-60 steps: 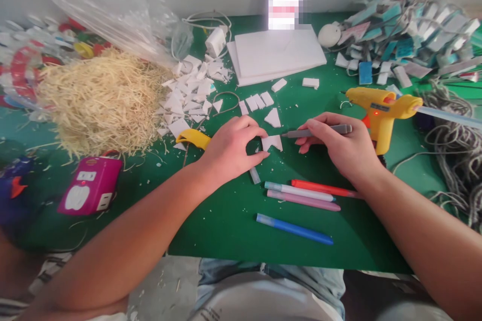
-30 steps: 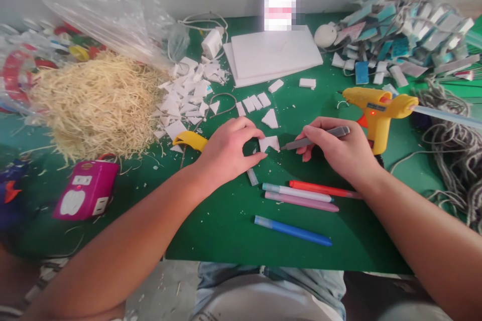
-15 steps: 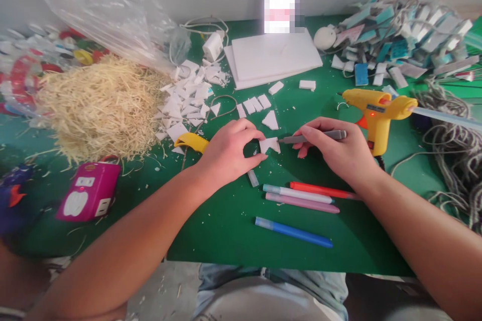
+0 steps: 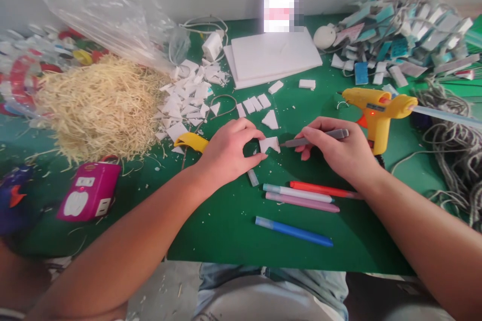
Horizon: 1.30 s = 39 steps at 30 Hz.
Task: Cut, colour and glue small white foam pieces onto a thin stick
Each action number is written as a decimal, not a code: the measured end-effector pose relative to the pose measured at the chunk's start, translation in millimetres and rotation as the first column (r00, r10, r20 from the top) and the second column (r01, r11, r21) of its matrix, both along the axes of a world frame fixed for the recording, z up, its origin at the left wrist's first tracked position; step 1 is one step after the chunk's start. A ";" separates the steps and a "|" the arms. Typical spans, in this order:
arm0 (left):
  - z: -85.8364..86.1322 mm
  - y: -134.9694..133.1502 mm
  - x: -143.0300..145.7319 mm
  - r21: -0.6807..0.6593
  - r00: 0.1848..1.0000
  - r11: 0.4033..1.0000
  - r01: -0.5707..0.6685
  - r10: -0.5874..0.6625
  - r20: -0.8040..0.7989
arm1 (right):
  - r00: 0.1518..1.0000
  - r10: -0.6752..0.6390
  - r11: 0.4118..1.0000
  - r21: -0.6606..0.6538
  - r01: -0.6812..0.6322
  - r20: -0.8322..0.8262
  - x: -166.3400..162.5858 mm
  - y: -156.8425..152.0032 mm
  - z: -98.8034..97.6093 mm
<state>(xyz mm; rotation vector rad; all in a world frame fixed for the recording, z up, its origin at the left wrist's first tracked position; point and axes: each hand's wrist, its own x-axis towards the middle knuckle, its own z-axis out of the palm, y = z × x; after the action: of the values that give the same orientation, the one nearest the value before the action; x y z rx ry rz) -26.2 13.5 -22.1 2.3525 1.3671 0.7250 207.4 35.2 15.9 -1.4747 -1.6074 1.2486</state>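
Observation:
My left hand point(image 4: 226, 153) pinches a small white foam piece point(image 4: 269, 144) down on the green mat point(image 4: 233, 220), thumb and forefinger closed on its left edge. My right hand point(image 4: 337, 153) grips a grey pen point(image 4: 320, 136) whose tip touches the piece's right edge. A second white foam triangle point(image 4: 271, 120) lies just behind the held piece. A short clear pen cap point(image 4: 253, 177) rests below my left thumb.
Red, pale and pink markers point(image 4: 301, 194) and a blue marker point(image 4: 293, 230) lie near my right wrist. A yellow glue gun point(image 4: 376, 110) stands to the right. Foam scraps point(image 4: 188, 98), a straw heap point(image 4: 98, 105), foam sheets point(image 4: 274, 55) and a pink power strip point(image 4: 88, 190) surround.
The pen tip shifted slightly along the foam piece's right edge. My left hand kept its pinch in place.

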 end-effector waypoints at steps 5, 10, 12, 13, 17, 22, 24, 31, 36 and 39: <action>-0.2 0.2 0.6 0.012 1.000 1.000 0.000 0.000 0.010 | 1.000 -0.009 1.000 -0.005 0.009 -0.003 0.5 1.1 0.8; 0.8 -0.1 0.4 -0.026 1.000 1.000 -0.006 0.006 0.000 | 1.000 0.005 1.000 -0.007 -0.005 0.008 0.2 0.8 -0.1; 0.8 -0.2 0.1 -0.023 1.000 1.000 -0.003 0.003 0.006 | 1.000 -0.006 1.000 0.009 0.006 -0.005 -0.2 0.3 -1.1; 0.6 -0.2 -0.1 -0.020 1.000 1.000 -0.001 0.001 0.009 | 1.000 -0.014 1.000 0.018 0.014 -0.011 -0.4 0.1 -1.5; -0.4 0.1 -0.2 -0.020 1.000 1.000 -0.005 0.005 0.007 | 1.000 -0.008 1.000 0.015 0.008 0.009 -0.8 -0.2 -2.4; -0.5 0.7 0.1 -0.004 1.000 1.000 0.000 0.000 0.005 | 1.000 -0.020 1.000 0.019 0.020 0.002 -0.1 0.1 -4.6; -0.2 0.8 0.1 -0.006 1.000 1.000 -0.003 0.003 0.002 | 1.000 -0.029 0.999 0.024 0.029 -0.013 0.6 0.4 -5.5; 0.7 -0.2 0.6 -0.019 1.000 1.000 -0.002 0.002 0.005 | 0.997 -0.033 0.999 -0.009 0.033 -0.065 1.4 1.4 -3.0; -0.4 -1.3 1.3 0.015 1.000 1.000 -0.011 0.011 0.001 | 0.999 -0.021 1.000 0.001 0.021 -0.026 0.6 0.3 -2.1; 0.4 -1.5 1.6 0.015 1.000 1.000 -0.003 0.003 0.006 | 1.000 -0.014 1.000 -0.023 0.014 -0.028 0.0 0.5 -0.6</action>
<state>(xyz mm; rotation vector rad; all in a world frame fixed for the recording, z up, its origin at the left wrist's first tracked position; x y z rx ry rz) -24.6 12.0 -21.6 2.3580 1.3673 0.7452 207.4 35.7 15.3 -1.4735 -1.5668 1.2782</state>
